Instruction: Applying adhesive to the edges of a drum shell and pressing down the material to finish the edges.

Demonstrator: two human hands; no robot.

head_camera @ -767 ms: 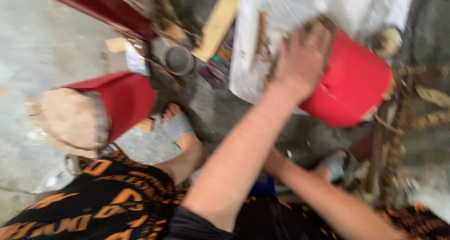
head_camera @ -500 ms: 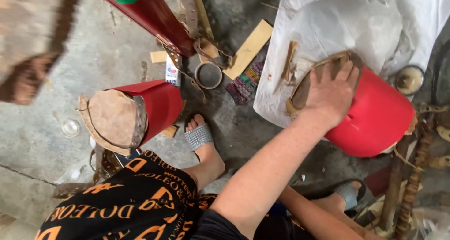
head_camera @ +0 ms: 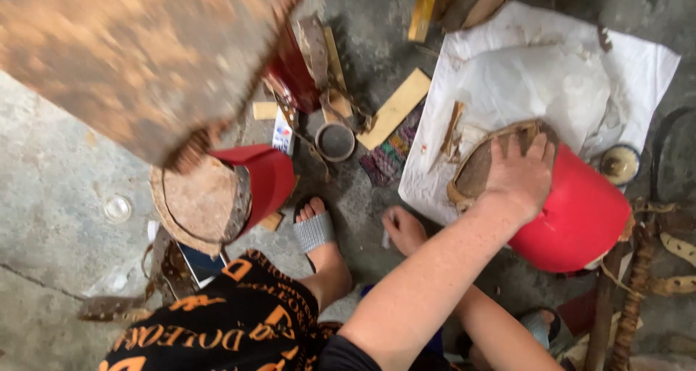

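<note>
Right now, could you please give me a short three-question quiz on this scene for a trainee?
1. True or false: the hand lies flat on the skin of the red drum at the right.
2. What lies partly under that drum? A) white sheet B) blue tarp C) wooden tray
3. Fill in: the second red drum lies on its ____, beside the sandalled foot.
Key: 1 true; 2 A; 3 side.

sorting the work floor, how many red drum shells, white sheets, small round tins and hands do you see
Red drum shells: 2
White sheets: 1
Small round tins: 2
Hands: 2, the left hand flat on a drum skin, the right hand low by the sheet
Total: 7
</note>
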